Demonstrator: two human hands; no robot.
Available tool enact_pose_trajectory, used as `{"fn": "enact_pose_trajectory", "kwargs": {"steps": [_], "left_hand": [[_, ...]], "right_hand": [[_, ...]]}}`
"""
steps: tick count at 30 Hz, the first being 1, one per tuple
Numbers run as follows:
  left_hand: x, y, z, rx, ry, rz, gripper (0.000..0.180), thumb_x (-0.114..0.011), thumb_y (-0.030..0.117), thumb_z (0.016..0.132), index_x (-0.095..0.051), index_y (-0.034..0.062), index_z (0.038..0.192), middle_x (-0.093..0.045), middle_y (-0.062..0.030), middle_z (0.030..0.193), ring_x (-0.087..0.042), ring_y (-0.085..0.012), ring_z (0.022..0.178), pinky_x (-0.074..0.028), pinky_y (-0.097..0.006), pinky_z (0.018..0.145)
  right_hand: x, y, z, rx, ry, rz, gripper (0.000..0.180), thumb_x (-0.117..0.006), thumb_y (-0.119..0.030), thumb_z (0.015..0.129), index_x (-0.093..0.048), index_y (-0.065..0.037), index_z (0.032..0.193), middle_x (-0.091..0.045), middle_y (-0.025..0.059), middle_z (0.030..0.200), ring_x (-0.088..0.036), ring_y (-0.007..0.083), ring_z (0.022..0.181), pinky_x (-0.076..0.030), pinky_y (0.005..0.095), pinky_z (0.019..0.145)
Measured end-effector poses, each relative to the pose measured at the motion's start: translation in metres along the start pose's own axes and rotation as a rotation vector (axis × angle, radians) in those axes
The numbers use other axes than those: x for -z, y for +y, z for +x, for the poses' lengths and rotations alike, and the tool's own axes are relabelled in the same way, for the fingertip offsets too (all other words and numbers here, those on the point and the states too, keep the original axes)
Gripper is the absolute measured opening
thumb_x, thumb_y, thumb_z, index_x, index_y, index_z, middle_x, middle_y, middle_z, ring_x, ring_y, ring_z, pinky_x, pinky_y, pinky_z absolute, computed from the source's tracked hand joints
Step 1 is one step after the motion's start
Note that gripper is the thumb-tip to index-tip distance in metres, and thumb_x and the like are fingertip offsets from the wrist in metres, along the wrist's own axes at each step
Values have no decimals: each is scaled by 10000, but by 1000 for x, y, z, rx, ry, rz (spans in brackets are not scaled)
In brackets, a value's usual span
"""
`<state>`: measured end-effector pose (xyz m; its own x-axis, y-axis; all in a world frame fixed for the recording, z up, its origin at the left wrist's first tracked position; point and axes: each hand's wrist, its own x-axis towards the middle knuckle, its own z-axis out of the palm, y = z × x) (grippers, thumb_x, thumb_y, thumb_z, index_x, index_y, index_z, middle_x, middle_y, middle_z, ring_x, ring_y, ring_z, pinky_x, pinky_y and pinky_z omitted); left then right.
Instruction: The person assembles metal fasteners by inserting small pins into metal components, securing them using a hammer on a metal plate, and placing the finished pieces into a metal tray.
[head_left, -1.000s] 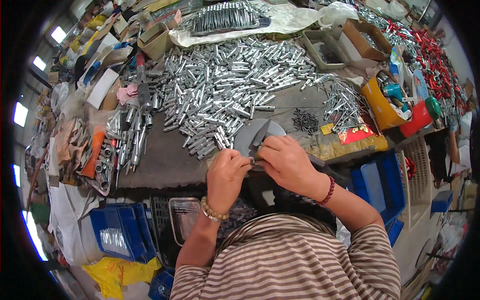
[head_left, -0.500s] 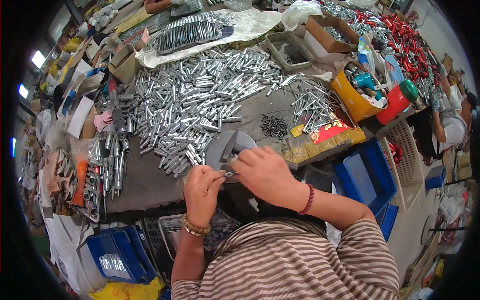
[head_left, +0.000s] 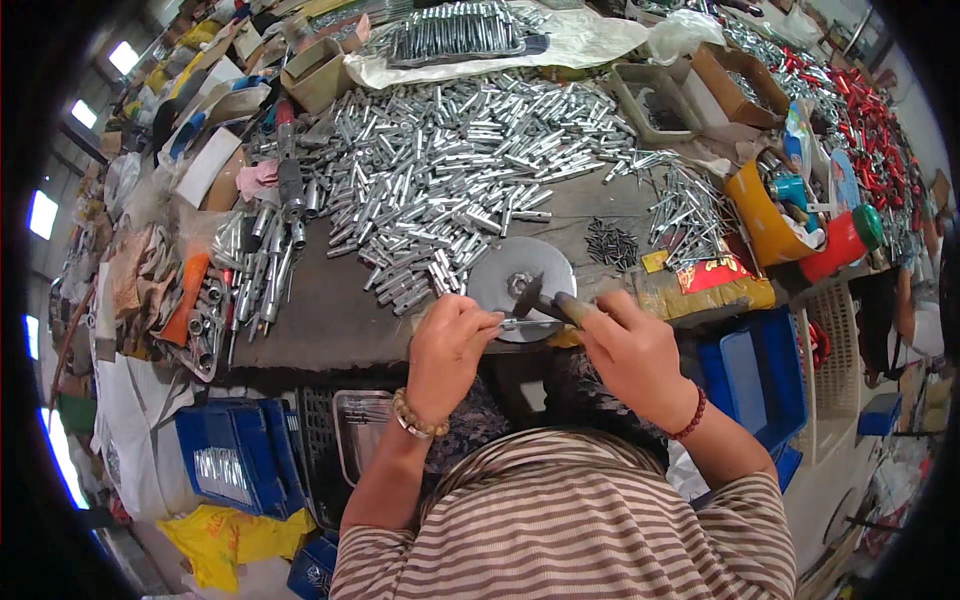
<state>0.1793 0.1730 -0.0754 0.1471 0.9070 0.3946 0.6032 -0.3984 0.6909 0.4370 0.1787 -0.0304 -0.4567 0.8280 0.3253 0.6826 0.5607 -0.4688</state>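
My left hand pinches a thin silvery metal rod between thumb and fingertips and holds it level at the near edge of a round grey metal disc. In my right hand is a small hammer, gripped by its short handle. The hammer's dark head hangs over the disc, just above the rod. Beyond the disc spreads a big heap of silvery metal tubes. Small dark screws lie to the right of the disc, with a pile of thin metal rods past them.
A tape-wrapped block lies at the bench's right front, near a yellow container of tools and a red bottle. Sockets and tools crowd the left. Blue trays stand below the bench. Another person's arm shows at far right.
My right hand has left the small part by my left fingers and taken up the hammer, which lay on the disc. The whole view has shifted, so the bench appears farther right.
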Motion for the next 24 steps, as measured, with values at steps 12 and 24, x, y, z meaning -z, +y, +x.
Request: {"fn": "enact_pose_trajectory", "kwargs": {"steps": [12, 24], "left_hand": [[3, 2, -2, 38, -13, -57, 162, -776, -19, 857, -773, 25, 1013, -626, -81, 942, -633, -235, 855, -503, -338, 728], [0, 0, -10, 56, 21, -31, 243, -779, -17, 861, -784, 46, 1095, -629, -79, 988, -631, -228, 891, -509, -335, 742]], "right_hand": [[-4, -5, 6, 18, 115, 8, 323, -742, -85, 856, -760, -158, 1169, -607, 52, 950, -661, 230, 751, -530, 367, 613], [-27, -15, -2, 16, -59, -149, 147, -748, -103, 821, -633, -99, 912, -638, 61, 886, -686, 297, 857, -530, 436, 673]]}}
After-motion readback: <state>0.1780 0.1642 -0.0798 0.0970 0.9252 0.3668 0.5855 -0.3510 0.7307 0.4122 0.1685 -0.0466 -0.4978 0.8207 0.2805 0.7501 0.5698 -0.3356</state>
